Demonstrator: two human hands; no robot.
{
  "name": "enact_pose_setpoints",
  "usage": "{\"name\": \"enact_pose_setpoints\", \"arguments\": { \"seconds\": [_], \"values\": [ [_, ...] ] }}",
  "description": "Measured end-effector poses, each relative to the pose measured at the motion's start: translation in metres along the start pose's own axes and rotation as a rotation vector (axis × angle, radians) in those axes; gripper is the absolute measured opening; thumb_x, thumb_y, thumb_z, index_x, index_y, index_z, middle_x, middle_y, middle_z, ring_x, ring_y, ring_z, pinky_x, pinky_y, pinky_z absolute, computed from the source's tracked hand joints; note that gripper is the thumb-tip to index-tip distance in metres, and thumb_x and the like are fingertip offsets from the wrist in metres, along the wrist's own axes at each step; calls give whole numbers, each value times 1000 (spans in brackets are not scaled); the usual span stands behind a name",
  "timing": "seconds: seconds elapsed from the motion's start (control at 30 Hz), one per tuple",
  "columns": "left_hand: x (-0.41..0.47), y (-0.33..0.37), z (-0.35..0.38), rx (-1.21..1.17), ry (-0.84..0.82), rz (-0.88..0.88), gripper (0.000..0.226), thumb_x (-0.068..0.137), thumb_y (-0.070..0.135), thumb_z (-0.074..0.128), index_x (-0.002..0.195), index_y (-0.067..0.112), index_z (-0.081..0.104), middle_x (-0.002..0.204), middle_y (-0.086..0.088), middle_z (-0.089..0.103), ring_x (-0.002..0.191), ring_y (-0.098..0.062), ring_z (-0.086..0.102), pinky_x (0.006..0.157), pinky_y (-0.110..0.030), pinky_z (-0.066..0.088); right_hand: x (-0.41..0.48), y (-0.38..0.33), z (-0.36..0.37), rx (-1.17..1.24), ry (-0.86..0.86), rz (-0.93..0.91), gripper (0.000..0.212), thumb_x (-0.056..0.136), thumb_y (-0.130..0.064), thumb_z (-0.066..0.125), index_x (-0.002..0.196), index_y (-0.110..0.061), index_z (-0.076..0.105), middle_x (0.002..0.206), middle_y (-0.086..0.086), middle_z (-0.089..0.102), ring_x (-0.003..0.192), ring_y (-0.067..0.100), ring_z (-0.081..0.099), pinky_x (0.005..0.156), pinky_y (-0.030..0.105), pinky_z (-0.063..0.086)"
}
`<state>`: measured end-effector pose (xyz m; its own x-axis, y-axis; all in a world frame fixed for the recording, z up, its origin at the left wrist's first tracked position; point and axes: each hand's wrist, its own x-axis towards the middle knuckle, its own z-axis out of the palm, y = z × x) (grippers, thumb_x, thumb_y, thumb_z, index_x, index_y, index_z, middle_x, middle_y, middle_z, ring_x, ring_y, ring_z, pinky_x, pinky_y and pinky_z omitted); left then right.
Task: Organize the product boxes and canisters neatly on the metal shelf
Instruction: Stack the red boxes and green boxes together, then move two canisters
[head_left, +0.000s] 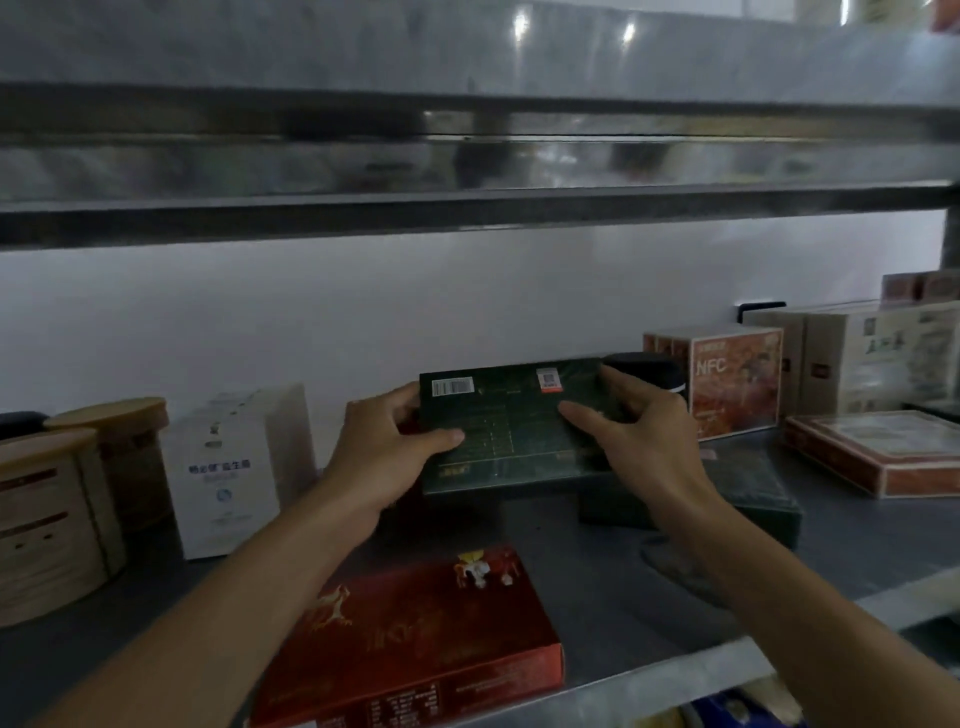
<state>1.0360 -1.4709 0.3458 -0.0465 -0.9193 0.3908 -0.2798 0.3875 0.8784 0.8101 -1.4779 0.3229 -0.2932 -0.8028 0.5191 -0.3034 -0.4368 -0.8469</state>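
Note:
A flat dark green box (511, 415) with a barcode label is held up, tilted, above the middle of the metal shelf (597, 582). My left hand (387, 449) grips its left edge, thumb on the face. My right hand (631, 431) holds its right side, fingers curled over the top corner. A second dark green box (748, 493) lies flat under and to the right of it. A dark canister (657, 376) stands just behind the held box. A red flat box (415, 639) lies at the shelf's front edge.
Two wooden round canisters (57, 499) and a white box (234, 467) stand at the left. An orange NFC box (737, 379), beige boxes (878, 358) and a flat red-rimmed box (883, 452) fill the right. An upper shelf (467, 208) hangs low overhead.

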Motion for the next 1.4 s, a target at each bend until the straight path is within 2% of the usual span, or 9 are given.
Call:
{"name": "enact_pose_setpoints", "arguments": {
  "seconds": [0.2, 0.3, 0.53, 0.73, 0.93, 1.03, 1.1, 1.23, 1.4],
  "values": [
    [23, 23, 63, -29, -157, -110, 51, 79, 9, 77, 126, 22, 60, 98, 11, 62, 87, -4, 60, 68, -16, 45, 11, 11, -62, -114, 115, 119, 67, 74, -35, 84, 134, -16, 59, 118, 2, 68, 99, 21, 69, 92, 43, 57],
    [30, 26, 94, 13, -209, -167, 70, 77, 11, 79, 140, 15, 48, 124, 0, 59, 105, -14, 58, 88, -25, 47, 14, 21, -91, -90, 141, 206, 57, 73, -27, 86, 124, -16, 64, 108, 3, 70, 90, 22, 71, 87, 43, 59],
    [41, 19, 136, 37, -208, -234, 67, 79, 13, 78, 139, 11, 49, 137, -9, 53, 115, -20, 53, 99, -29, 44, 15, 30, -118, -160, 95, 245, 27, 80, -17, 80, 80, -30, 57, 80, -10, 59, 74, 6, 60, 66, 22, 49],
    [43, 6, 136, 61, -250, -265, 64, 83, 18, 76, 140, 6, 48, 139, -10, 52, 120, -21, 51, 93, -23, 40, 14, 34, -113, -307, 70, 241, 17, 85, -24, 75, 94, -10, 70, 85, 2, 69, 73, 11, 64, 61, 23, 50],
    [31, 11, 93, 197, -286, -164, 55, 84, 36, 72, 134, 21, 55, 129, -2, 58, 110, -17, 58, 92, -29, 50, -2, 21, -97, -629, 131, -90, 27, 86, -34, 73, 99, -10, 72, 96, 6, 72, 77, 20, 65, 69, 31, 53],
    [10, 11, 59, 241, -302, -114, 44, 87, 36, 69, 128, 25, 60, 117, 2, 63, 103, -11, 61, 95, -30, 50, -21, 8, -74, -582, -10, -221, 46, 85, -39, 75, 122, -13, 67, 119, 3, 68, 106, 22, 64, 84, 22, 49],
    [-6, 6, 36, 264, -287, -101, 38, 86, 38, 68, 122, 29, 63, 113, 7, 67, 103, -8, 62, 97, -31, 49, -35, 4, -56, -512, -159, -286, 55, 82, -44, 73, 127, -14, 64, 122, -6, 64, 114, 10, 58, 83, 1, 38],
    [-30, -8, -9, 317, -223, -116, 37, 78, 49, 69, 113, 38, 66, 107, 15, 69, 107, -4, 60, 105, -39, 44, -60, -5, -31, -337, -477, -286, 61, 73, -63, 65, 128, -35, 60, 128, -30, 51, 114, -20, 44, 87, -5, 32],
    [-46, -23, -40, 342, -173, -140, 39, 76, 56, 67, 113, 44, 64, 109, 17, 68, 109, -4, 59, 106, -39, 42, -75, -8, -10, -251, -823, -300, 79, 64, -58, 81, 135, -32, 58, 143, -18, 51, 131, -6, 45, 110, 24, 38]
  ]
}}
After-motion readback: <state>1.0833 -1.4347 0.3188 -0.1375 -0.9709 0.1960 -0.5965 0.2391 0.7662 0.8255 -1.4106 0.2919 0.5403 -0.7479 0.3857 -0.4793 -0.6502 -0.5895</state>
